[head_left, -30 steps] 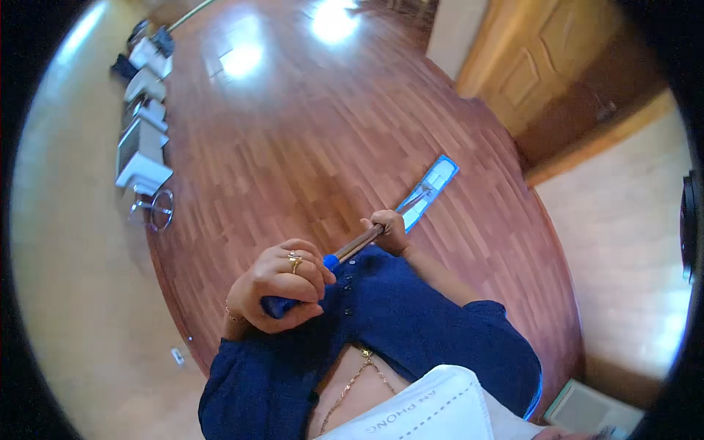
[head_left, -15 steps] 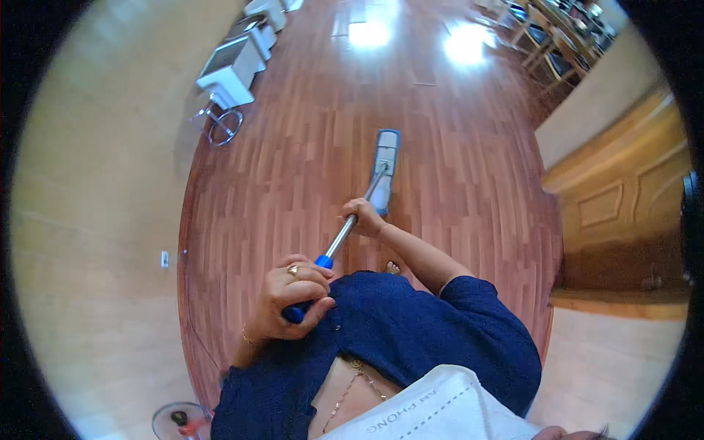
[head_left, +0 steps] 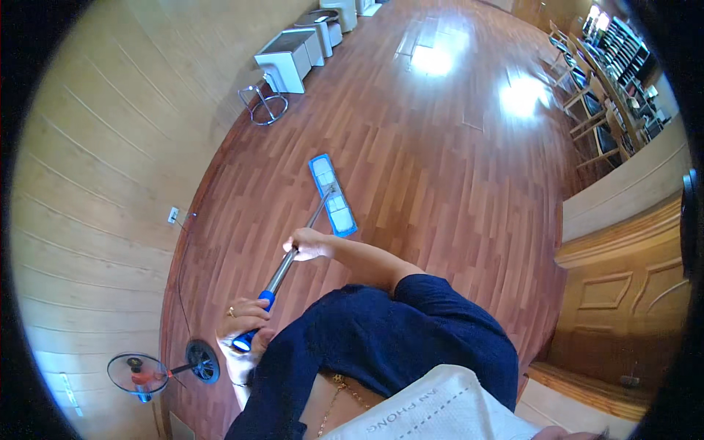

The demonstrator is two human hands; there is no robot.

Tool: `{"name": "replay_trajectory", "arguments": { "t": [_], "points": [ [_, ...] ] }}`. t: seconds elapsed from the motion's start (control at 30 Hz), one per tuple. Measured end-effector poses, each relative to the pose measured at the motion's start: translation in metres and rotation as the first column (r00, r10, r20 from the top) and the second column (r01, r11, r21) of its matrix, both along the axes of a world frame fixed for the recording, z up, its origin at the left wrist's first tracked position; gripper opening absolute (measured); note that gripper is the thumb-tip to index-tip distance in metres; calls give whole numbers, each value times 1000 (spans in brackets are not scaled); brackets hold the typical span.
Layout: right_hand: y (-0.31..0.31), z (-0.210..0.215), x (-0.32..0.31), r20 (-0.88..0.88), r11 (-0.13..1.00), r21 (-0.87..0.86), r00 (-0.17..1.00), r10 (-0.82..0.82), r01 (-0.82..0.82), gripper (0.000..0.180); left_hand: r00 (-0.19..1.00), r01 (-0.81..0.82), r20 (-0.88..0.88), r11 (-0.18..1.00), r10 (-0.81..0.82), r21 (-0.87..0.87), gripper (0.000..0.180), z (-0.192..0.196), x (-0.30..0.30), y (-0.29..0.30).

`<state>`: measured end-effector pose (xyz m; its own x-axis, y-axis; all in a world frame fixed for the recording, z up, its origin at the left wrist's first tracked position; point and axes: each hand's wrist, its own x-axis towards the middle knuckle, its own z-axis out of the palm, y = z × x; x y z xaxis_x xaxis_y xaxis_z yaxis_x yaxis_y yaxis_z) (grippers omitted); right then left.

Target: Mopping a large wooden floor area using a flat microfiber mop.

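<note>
A flat mop (head_left: 340, 213) with a pale plate and a blue pad edge lies on the wood floor ahead of me, its long side slanting from far left to near right. From its middle joint a metal pole runs back toward my body. Around the blue grip at the pole's top end is my left hand (head_left: 245, 323), fingers wrapped, a ring on one finger. Farther down, my right hand (head_left: 306, 243) reaches across and closes on the bare metal part of the pole.
Along the left wall stand a round chrome stand (head_left: 262, 107) and several white-and-grey cabinets (head_left: 284, 61). A standing fan (head_left: 139, 375) with a dark round base and a cord is at lower left. Chairs (head_left: 607, 139) line a counter at far right; a wooden door (head_left: 614, 304) is at right.
The mop head has swung left and turned to slant the other way. Both hands have moved left with the pole. The view has shifted, bringing more of the fan into sight.
</note>
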<state>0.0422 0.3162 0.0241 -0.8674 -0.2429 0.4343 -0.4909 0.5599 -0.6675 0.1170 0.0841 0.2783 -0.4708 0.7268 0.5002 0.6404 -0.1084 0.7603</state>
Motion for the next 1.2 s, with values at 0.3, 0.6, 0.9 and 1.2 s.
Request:
{"name": "replay_trajectory", "arguments": {
  "t": [0.3,0.6,0.9,1.2],
  "points": [
    [130,-119,-21,287,872,-480,957,49,99,38,980,175,-113,981,-166,80,13,-52,-15,101],
    [248,-142,71,294,911,-116,890,-348,395,4,878,458,-100,883,-467,-100,16,-89,-18,182],
    [262,-143,188,323,570,-453,722,-612,686,23,719,680,-32,712,-694,-176,8,-112,-10,223],
    [178,-114,312,129,96,-62,103,-986,993,32,274,960,45,271,-961,-76,16,-117,-10,260]
  ]
}}
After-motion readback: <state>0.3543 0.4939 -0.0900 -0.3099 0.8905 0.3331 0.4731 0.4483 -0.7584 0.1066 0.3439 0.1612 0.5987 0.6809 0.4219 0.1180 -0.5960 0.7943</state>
